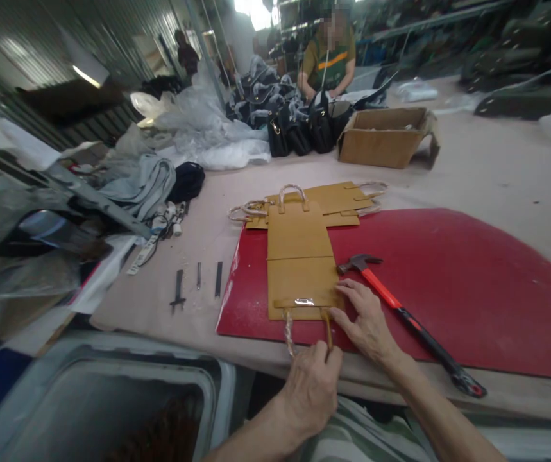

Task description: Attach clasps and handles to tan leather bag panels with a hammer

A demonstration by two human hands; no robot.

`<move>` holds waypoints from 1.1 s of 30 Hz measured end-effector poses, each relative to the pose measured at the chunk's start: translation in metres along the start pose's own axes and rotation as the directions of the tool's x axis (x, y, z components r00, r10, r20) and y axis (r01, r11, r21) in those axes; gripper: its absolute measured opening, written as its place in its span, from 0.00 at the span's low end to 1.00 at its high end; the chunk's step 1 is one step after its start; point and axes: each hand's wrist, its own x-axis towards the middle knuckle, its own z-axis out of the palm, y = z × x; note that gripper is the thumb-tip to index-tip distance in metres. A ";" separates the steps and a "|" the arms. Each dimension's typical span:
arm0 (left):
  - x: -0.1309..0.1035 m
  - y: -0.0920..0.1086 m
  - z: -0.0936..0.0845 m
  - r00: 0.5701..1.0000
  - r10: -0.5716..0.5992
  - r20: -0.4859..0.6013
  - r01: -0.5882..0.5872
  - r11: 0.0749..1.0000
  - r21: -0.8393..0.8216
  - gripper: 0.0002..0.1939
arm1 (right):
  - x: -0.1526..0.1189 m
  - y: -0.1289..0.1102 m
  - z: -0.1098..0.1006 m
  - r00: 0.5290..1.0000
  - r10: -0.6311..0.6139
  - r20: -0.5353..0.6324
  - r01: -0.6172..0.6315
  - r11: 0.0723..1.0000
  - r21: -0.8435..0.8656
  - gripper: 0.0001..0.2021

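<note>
So the left hand (314,388) has its grip curled closed around a loose tan handle (329,330), right by the table's (477,173) near edge, and the tan bag panel (299,240) that handle hangs off lies flat just beyond those knuckles. The right hand (364,321) has a looser grip, thumb and fingers spread, fingertips on the panel's near right corner; can't tell if it's pinching anything. Panel's long axis runs pretty much straight away from the near edge, handles at both ends, silver plate (304,301) at the near one, far end lapping over more tan pieces (347,197). It's all toward the left end of a red board (448,276). Room-wise, a hammer (381,289) sits tight against the right side, with a broad stretch of board past it; on the left, just a strip of red, then some slim tools (218,279).
</note>
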 end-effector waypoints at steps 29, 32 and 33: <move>-0.037 -0.169 -0.087 0.703 -0.568 -0.428 0.516 0.821 -0.244 0.10 | 0.019 -0.035 0.034 0.959 -0.278 0.044 0.282 0.947 -0.154 0.19; -0.050 -0.238 -0.124 0.429 -0.845 -0.319 0.858 0.492 -0.149 0.13 | 0.011 -0.048 0.043 0.962 -0.259 0.091 0.270 0.951 -0.152 0.18; -0.053 -0.254 -0.134 0.379 -0.876 -0.298 0.888 0.435 -0.151 0.15 | 0.009 -0.051 0.044 0.964 -0.243 0.108 0.257 0.954 -0.155 0.19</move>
